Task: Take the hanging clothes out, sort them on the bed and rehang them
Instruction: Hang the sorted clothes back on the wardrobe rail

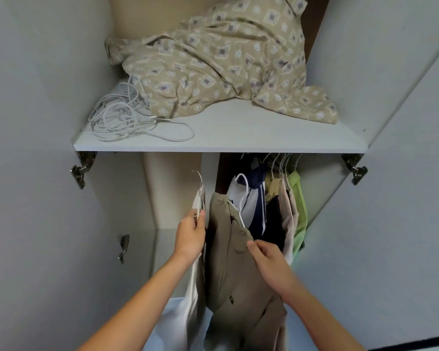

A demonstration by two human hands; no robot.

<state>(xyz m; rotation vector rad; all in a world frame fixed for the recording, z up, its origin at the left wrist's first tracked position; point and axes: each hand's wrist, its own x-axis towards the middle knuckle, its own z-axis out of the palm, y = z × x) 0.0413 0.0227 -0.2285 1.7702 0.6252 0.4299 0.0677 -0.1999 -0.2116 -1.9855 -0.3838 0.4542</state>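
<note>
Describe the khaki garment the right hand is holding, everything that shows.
The khaki garment is a dull olive-tan piece in a soft, matte woven cloth, with a small dark patch low on its front. It hangs long and creased on a white hanger, whose hook is off the rail and tilted. The right hand pinches its upper edge in a closed grip. It sits in front of the clothes on the rail, beside the white garment hanging from the left hand.

No text, brand or number is legible; a small dark patch on the khaki garment [232,274] is too blurred to read.
</note>
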